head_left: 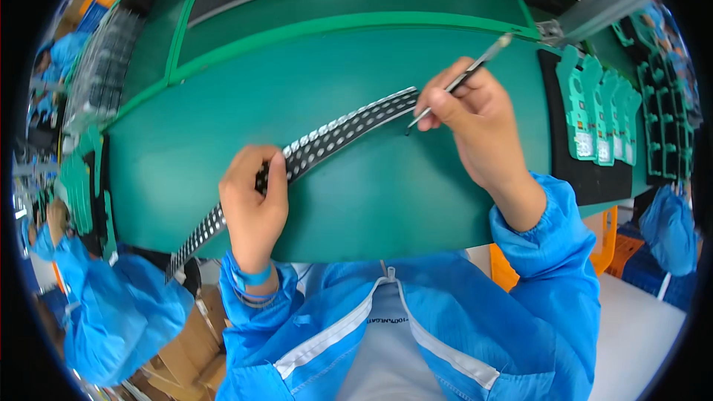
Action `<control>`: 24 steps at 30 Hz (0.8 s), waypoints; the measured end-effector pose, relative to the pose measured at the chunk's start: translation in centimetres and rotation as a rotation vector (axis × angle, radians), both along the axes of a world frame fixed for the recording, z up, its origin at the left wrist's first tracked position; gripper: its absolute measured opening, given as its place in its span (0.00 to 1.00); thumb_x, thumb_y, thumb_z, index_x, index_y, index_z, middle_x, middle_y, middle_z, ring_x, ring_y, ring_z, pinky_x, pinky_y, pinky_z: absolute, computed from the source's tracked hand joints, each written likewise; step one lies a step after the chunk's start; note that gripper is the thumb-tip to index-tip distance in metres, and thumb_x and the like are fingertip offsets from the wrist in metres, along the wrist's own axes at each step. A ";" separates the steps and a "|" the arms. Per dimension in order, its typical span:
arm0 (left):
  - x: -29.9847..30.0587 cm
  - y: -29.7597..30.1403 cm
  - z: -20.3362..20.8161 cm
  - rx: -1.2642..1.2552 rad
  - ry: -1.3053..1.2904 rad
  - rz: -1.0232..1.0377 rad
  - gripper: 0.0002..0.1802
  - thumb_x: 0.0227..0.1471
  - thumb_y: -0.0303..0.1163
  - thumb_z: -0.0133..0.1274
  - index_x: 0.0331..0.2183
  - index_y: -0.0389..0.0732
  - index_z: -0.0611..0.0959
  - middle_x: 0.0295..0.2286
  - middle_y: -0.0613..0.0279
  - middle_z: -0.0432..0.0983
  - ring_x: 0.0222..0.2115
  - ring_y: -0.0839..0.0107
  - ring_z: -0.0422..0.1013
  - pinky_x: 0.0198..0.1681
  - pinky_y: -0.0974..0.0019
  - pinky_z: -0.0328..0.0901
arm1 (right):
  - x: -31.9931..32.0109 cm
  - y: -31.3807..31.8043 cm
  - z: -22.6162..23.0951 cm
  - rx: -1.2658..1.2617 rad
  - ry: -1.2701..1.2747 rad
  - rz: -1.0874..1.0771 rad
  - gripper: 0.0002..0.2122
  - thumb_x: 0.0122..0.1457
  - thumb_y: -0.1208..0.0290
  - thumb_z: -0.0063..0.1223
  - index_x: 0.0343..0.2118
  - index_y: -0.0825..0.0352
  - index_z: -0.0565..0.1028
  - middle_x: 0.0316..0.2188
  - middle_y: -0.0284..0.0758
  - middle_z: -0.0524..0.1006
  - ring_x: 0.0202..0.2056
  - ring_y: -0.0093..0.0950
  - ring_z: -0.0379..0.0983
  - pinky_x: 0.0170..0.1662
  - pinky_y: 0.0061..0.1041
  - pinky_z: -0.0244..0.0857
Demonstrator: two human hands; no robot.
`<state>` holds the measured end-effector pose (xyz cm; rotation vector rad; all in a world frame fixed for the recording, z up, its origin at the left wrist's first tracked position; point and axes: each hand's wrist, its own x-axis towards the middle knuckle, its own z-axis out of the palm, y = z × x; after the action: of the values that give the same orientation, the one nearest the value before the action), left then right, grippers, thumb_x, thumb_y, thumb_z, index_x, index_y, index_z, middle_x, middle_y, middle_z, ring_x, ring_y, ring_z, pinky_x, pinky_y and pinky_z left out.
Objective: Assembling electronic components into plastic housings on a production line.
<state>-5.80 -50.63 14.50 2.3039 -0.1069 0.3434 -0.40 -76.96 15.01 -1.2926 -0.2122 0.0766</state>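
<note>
Left of centre, your left hand (254, 204) grips the dotted strip (336, 138); your right hand (479, 119) pinches a thin tool (475, 67). Work looks underway, remainder unclear.

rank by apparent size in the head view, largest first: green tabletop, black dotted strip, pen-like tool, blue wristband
1. green tabletop
2. black dotted strip
3. pen-like tool
4. blue wristband

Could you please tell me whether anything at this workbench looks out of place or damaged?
Nothing looks plainly spilled or damaged. The one mild oddity is the dotted black strip in the left hand: its lower-left end reaches past the near edge of the green table instead of lying on it.
</note>
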 end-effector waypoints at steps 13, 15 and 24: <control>-1.0 0.6 -2.0 -0.031 0.059 0.049 0.08 0.61 0.28 0.47 0.31 0.35 0.76 0.23 0.71 0.65 0.24 0.83 0.57 0.26 0.76 0.52 | 0.9 -0.1 -1.6 0.173 0.076 0.059 0.07 0.60 0.73 0.57 0.33 0.66 0.69 0.28 0.34 0.77 0.27 0.19 0.71 0.33 0.19 0.66; -1.0 0.6 -2.5 -0.153 0.000 0.088 0.08 0.62 0.28 0.47 0.32 0.34 0.76 0.24 0.71 0.65 0.26 0.83 0.57 0.28 0.77 0.52 | 0.9 -0.2 -1.2 0.163 0.102 0.049 0.08 0.60 0.71 0.57 0.32 0.65 0.69 0.28 0.33 0.76 0.28 0.19 0.71 0.31 0.18 0.65; -1.1 1.3 -2.3 -0.540 -0.045 0.167 0.11 0.66 0.32 0.38 0.36 0.35 0.71 0.28 0.67 0.64 0.28 0.81 0.57 0.32 0.76 0.55 | 1.2 -0.5 -2.1 0.107 0.210 -0.078 0.08 0.60 0.71 0.57 0.31 0.63 0.67 0.27 0.31 0.76 0.28 0.17 0.70 0.28 0.17 0.63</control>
<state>-6.85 -49.32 12.17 1.7730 0.1425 0.4478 0.82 -77.44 12.87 -1.1758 0.0142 0.1324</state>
